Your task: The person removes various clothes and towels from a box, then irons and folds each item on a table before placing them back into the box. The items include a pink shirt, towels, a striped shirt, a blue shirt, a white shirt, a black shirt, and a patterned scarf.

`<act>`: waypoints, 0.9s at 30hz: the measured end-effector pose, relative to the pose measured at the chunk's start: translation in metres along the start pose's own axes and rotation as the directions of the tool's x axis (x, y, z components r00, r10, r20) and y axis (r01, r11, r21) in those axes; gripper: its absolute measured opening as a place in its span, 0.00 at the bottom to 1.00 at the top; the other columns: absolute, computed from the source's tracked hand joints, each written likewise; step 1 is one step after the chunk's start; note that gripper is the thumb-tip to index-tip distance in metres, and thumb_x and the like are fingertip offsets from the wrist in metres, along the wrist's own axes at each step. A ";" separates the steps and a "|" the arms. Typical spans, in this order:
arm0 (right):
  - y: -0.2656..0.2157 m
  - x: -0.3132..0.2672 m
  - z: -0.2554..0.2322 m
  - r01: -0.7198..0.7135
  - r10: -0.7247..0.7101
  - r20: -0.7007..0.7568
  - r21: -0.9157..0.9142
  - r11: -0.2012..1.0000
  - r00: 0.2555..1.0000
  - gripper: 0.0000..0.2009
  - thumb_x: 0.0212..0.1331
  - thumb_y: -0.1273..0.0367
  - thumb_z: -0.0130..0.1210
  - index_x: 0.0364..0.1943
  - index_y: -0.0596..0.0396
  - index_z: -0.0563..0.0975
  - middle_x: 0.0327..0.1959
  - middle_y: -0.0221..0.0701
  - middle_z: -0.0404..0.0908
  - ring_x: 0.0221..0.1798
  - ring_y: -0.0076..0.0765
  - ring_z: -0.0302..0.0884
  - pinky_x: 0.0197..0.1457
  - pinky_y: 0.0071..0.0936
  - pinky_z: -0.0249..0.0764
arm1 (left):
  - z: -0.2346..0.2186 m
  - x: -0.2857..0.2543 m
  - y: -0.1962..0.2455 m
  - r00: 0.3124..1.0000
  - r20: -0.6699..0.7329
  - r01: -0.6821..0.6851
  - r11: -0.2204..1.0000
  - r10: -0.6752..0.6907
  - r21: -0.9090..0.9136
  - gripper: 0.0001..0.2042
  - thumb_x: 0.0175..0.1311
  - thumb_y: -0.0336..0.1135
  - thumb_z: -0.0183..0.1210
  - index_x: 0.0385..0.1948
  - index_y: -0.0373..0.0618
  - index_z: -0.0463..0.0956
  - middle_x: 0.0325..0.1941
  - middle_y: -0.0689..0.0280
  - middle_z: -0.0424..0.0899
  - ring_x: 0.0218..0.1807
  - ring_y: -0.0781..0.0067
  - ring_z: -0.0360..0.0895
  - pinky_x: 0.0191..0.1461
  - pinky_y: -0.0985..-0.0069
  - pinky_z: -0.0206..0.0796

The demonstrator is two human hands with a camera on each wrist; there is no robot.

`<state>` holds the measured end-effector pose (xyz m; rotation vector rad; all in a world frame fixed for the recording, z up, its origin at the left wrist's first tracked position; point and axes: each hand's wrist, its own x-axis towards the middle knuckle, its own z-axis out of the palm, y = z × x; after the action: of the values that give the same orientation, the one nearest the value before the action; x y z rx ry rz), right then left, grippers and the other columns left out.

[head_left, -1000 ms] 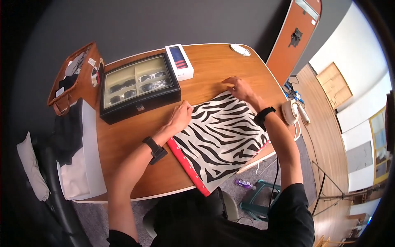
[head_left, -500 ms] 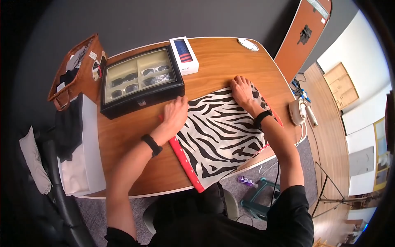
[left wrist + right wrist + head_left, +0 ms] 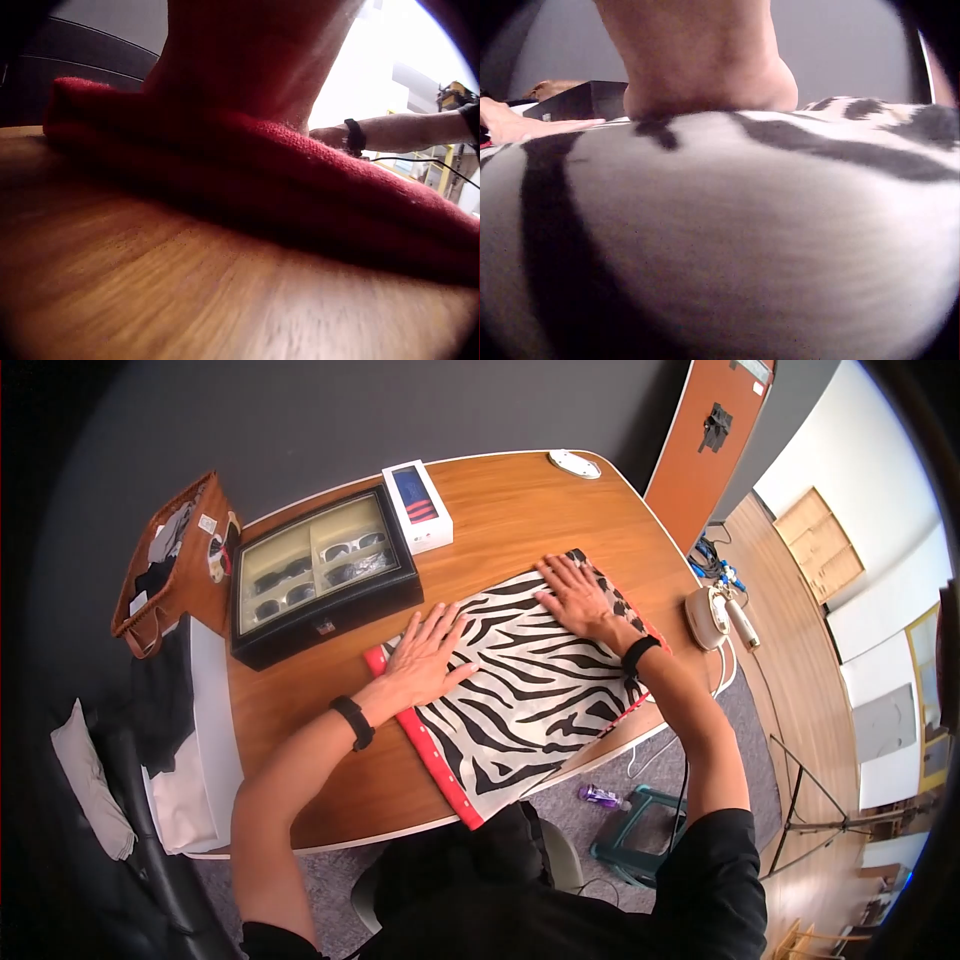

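Observation:
A folded zebra-print cloth with a red dotted border lies on the table, its near corner reaching past the front edge. My left hand rests flat on its left side, fingers straight and spread, just in front of the glasses case. On the upper right part lies my right hand, palm down with fingers extended. Beside it a strip of spotted print shows along the far right side. In the left wrist view the thick red edge sits on the wood; the right wrist view is filled by striped fabric.
A black glasses case with a clear lid holds several sunglasses. Behind it stand a white box and a brown basket. A white corded device sits at the right edge, a white dish at the back.
The right hand came down onto the cloth and the spotted strip came into view. The left hand went from gripping the upper left edge to lying flat with fingers spread.

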<state>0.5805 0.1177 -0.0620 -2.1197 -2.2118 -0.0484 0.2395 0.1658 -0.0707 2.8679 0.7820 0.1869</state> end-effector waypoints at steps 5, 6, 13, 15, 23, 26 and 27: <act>0.055 -0.015 0.005 -0.302 0.303 -0.004 0.063 0.951 0.953 0.38 0.75 0.39 0.34 0.79 0.49 0.58 0.84 0.39 0.50 0.86 0.48 0.41 0.84 0.57 0.39 | -0.004 -0.021 -0.007 0.997 -0.004 0.072 0.997 -0.072 0.000 0.44 0.75 0.62 0.49 0.79 0.34 0.46 0.85 0.50 0.46 0.86 0.52 0.39 0.86 0.51 0.31; 0.063 -0.018 0.003 -0.341 0.341 0.008 0.018 0.940 0.940 0.38 0.75 0.39 0.35 0.79 0.49 0.58 0.84 0.39 0.50 0.86 0.48 0.41 0.85 0.57 0.39 | -0.007 -0.027 -0.008 0.996 -0.008 0.088 0.996 -0.088 0.009 0.44 0.75 0.62 0.49 0.79 0.34 0.46 0.85 0.50 0.46 0.86 0.51 0.39 0.86 0.51 0.31; 0.121 -0.078 -0.047 -0.494 0.402 -0.316 -0.313 0.811 0.859 0.34 0.64 0.52 0.59 0.70 0.57 0.69 0.77 0.44 0.63 0.81 0.51 0.54 0.81 0.57 0.51 | -0.025 -0.081 -0.001 0.997 -0.069 0.042 0.999 -0.041 0.011 0.40 0.71 0.52 0.58 0.77 0.35 0.54 0.84 0.48 0.49 0.85 0.45 0.43 0.84 0.44 0.33; 0.122 -0.104 -0.086 -0.542 0.401 -0.383 -0.406 0.736 0.832 0.31 0.62 0.56 0.62 0.66 0.57 0.74 0.72 0.45 0.70 0.78 0.51 0.60 0.78 0.57 0.56 | -0.045 -0.089 0.026 0.995 -0.072 -0.076 0.997 0.074 -0.030 0.39 0.67 0.48 0.63 0.75 0.37 0.58 0.83 0.47 0.50 0.84 0.44 0.45 0.83 0.41 0.34; 0.193 -0.165 -0.101 -0.683 0.662 -0.181 -0.289 0.671 0.727 0.31 0.55 0.47 0.70 0.55 0.52 0.77 0.50 0.48 0.84 0.55 0.59 0.83 0.56 0.50 0.80 | -0.041 -0.130 0.113 0.876 0.272 -0.356 0.915 0.398 -0.192 0.54 0.52 0.66 0.70 0.77 0.43 0.57 0.85 0.45 0.43 0.85 0.36 0.36 0.78 0.26 0.31; 0.199 -0.170 -0.112 -0.707 0.704 -0.089 -0.172 0.686 0.704 0.27 0.50 0.49 0.73 0.50 0.49 0.83 0.48 0.44 0.87 0.54 0.55 0.85 0.56 0.50 0.80 | -0.033 -0.143 0.126 0.863 0.283 -0.408 0.908 0.417 -0.095 0.53 0.49 0.53 0.76 0.76 0.41 0.58 0.84 0.45 0.44 0.85 0.36 0.38 0.76 0.24 0.35; 0.201 -0.169 -0.116 -0.724 0.727 -0.057 -0.171 0.668 0.685 0.25 0.48 0.49 0.74 0.47 0.46 0.86 0.48 0.43 0.88 0.53 0.54 0.86 0.55 0.50 0.81 | -0.034 -0.145 0.131 0.886 0.249 -0.360 0.918 0.392 -0.167 0.47 0.53 0.39 0.72 0.76 0.40 0.57 0.84 0.45 0.45 0.84 0.36 0.39 0.76 0.23 0.35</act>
<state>0.7923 -0.0511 0.0343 -2.9443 -1.2246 -0.1866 0.1744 -0.0160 -0.0235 2.8151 0.1501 -0.1228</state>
